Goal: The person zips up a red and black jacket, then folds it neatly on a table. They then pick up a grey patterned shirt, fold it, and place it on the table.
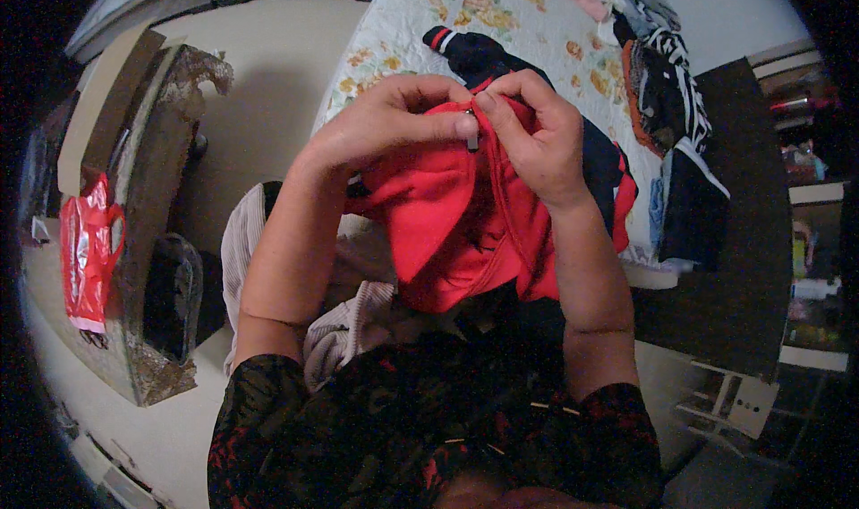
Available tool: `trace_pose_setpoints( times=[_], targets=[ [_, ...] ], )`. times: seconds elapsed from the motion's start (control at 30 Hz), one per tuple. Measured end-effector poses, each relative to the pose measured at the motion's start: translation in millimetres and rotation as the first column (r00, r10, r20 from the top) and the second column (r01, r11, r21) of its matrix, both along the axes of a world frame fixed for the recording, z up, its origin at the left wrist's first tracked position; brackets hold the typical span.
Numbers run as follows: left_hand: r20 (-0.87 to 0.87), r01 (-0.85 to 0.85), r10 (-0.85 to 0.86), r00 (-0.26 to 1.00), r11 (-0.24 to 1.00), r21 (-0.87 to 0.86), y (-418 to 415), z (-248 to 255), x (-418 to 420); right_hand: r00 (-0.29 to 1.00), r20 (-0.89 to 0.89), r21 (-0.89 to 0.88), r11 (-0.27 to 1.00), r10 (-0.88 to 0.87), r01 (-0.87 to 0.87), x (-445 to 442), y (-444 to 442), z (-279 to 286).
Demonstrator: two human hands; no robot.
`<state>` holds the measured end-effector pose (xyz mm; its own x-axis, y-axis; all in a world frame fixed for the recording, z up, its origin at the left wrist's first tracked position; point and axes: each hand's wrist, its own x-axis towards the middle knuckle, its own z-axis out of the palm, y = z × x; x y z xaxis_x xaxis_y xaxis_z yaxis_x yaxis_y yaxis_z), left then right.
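A red and black garment (429, 240), probably a jacket, lies across the lap and the bed's near edge. My left hand (423, 110) pinches its red edge, with the thumb at a small metal zipper pull (472, 138). Close beside it, my right hand (533, 130) grips the facing red edge between thumb and fingers. Below the two hands the front parts into two red flaps. Beyond them a dark sleeve with a red and white striped cuff (440, 39) stretches over the bed. The fingertips partly cover the zipper's end.
A quilted floral bedspread (396, 32) covers the bed ahead. Folded clothes (661, 93) are piled along its right side. At left, a red plastic bag (87, 254) hangs by a lace-covered table (151, 308). Beige corduroy fabric (349, 321) bunches under my left forearm. Shelves (815, 240) stand at far right.
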<state>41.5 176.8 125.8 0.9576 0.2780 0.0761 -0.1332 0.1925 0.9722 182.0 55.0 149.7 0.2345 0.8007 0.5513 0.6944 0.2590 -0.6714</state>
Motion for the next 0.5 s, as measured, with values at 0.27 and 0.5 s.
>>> trace_pose_setpoints(
  times=[0.27,0.5],
  targets=[
    [-0.076,0.12,-0.106,0.991,0.969,0.214,-6,3,-6,0.992,-0.087,-0.119,0.988,0.086,-0.096,-6,9,3],
    [-0.045,0.02,-0.02,0.999,1.0,-0.016,2,-12,3,0.974,-0.196,0.113,0.984,-0.111,0.135,-8,2,2]
  ],
)
